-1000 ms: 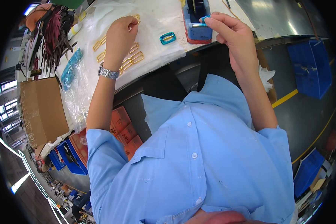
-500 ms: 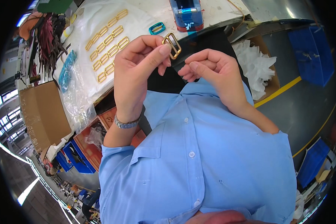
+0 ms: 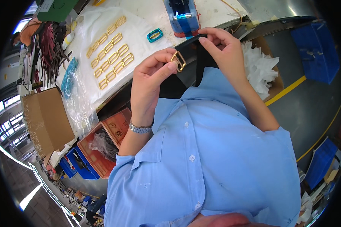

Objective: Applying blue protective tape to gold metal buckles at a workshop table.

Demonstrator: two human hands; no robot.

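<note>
My left hand [image 3: 155, 72] pinches a gold slide buckle [image 3: 179, 61] between thumb and forefinger, tilted up with its frame facing right. Up and to the right, my right hand [image 3: 225, 51] is closed, thumb against forefinger, at the end of a dark glossy strip [image 3: 191, 42], apparently tape or film. The strip runs down toward the buckle; whether it touches the buckle I cannot tell. Just beyond the strip is a blue tape dispenser [image 3: 181, 17] on the bench. A buckle in shiny blue-teal film [image 3: 154, 35] lies left of the dispenser.
Several rows of gold buckles [image 3: 110, 41] lie on a white sheet [image 3: 83, 28] at the left. Beside them are a clear plastic bag [image 3: 79, 109] and a cardboard box [image 3: 47, 119]. Orange bins [image 3: 96, 151] stand below the bench; crumpled white paper [image 3: 258, 68] fills a box on the right.
My right hand has moved up and away to the dispenser's near end and now holds the dark strip. My left hand has shifted right and slightly nearer, still with the buckle.
</note>
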